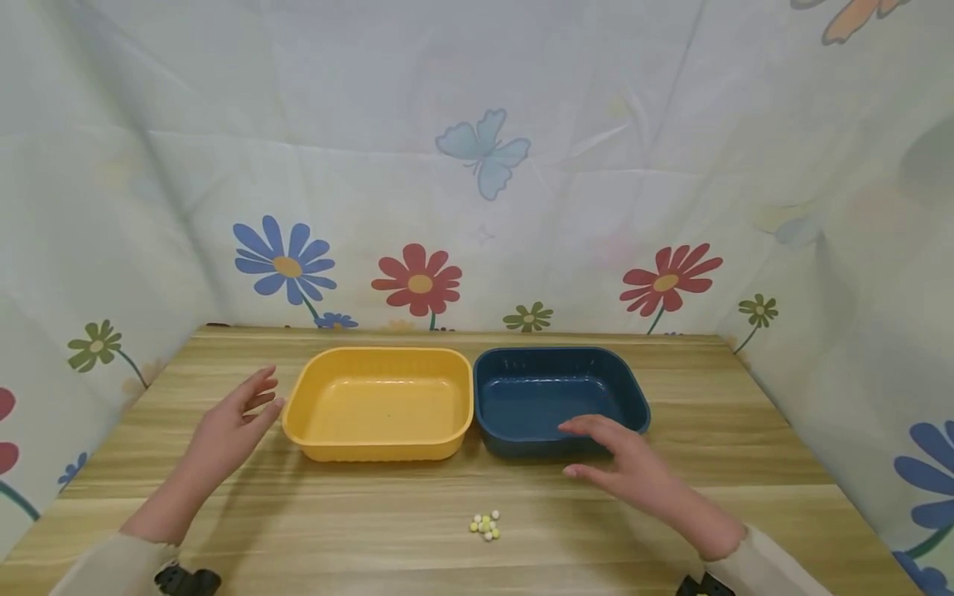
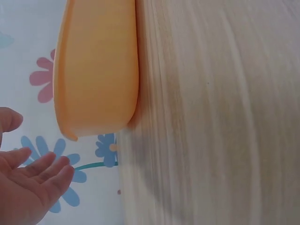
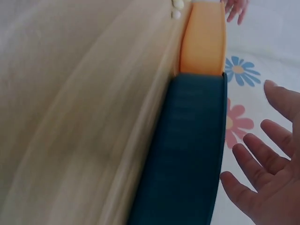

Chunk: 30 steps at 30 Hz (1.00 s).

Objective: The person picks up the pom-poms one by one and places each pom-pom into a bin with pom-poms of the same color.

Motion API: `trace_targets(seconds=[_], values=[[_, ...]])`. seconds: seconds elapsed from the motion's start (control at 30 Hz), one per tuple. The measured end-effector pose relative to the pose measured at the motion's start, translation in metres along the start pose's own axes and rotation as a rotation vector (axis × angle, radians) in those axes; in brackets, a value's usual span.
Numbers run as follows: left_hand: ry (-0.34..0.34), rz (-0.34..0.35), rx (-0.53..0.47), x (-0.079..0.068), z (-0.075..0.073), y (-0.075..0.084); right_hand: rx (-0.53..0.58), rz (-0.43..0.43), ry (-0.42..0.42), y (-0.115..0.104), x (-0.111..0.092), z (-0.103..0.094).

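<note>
Small pellets (image 1: 485, 525) lie before the blue tray's (image 1: 522, 403) left end — nearer the right hand (image 1: 633, 465) than the left hand (image 1: 229, 429) — both empty, fingers loosely extended.

Head view: soft, diffuse light, moderately bright. Dim, fuzzy-edged shadow on the desk (image 1: 358, 538) beside the left forearm (image 1: 167, 507). Small white glints inside the yellow tray (image 1: 380, 453) and blue tray (image 1: 522, 448). Left wrist view: pale, cool, slightly hazy. Right wrist view: dimmer; desk grain smeared by blur, pellets (image 3: 178, 4) at top edge soft.
</note>
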<state>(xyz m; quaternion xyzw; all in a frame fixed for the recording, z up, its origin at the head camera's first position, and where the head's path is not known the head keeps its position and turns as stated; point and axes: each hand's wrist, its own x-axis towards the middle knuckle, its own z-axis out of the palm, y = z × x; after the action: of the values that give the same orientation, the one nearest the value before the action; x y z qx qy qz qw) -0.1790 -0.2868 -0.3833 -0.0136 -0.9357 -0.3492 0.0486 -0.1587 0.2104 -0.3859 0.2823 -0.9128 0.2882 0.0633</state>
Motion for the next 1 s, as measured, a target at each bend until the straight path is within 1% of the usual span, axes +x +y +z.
trace_targets(seconds=[0.13,0.37,0.47,0.57,0.77,0.87,1.0], values=[[-0.025,-0.015,-0.006,0.003,0.002,-0.003,0.046,0.001,-0.054,-0.002,0.002,0.006],[-0.051,-0.032,-0.061,0.006,0.004,-0.007,0.149,-0.044,-0.105,-0.003,0.006,0.018],[-0.064,-0.037,-0.082,0.009,0.008,-0.01,0.21,-0.025,-0.159,-0.005,0.009,0.023],[-0.079,-0.051,-0.092,0.013,0.01,-0.013,0.254,0.001,-0.231,-0.007,0.015,0.027],[-0.09,-0.071,-0.114,0.017,0.012,-0.014,0.26,0.014,-0.364,-0.011,0.027,0.038],[-0.108,-0.091,-0.137,0.018,0.013,-0.014,0.264,0.005,-0.415,-0.013,0.033,0.044],[-0.126,-0.114,-0.165,0.019,0.013,-0.015,0.297,-0.001,-0.48,-0.016,0.038,0.051]])
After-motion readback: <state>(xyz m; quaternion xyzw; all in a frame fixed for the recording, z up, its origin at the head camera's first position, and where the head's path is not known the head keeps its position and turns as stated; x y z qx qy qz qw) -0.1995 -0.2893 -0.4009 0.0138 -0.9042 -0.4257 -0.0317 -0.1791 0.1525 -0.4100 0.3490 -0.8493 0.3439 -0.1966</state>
